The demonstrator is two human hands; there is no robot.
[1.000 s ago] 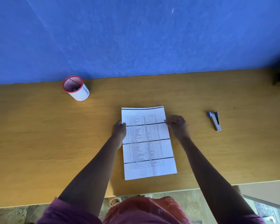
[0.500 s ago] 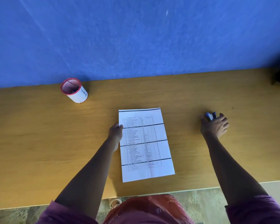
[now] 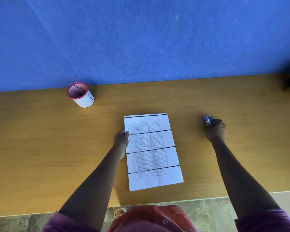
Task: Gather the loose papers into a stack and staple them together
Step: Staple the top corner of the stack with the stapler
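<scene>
The right hand (image 3: 215, 130) closes around the small blue-and-metal stapler (image 3: 208, 119), well right of the white printed paper stack (image 3: 153, 152). The left hand (image 3: 121, 141) presses flat, fingers loosely curled, on the stack's left edge. Keep that pressure so sheets stay aligned; bring the stapler to a far corner, squarely over all the sheets.

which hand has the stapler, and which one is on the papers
The right hand is closed around the stapler, off to the right of the sheets. The left hand rests on the left edge of the paper stack.
</scene>
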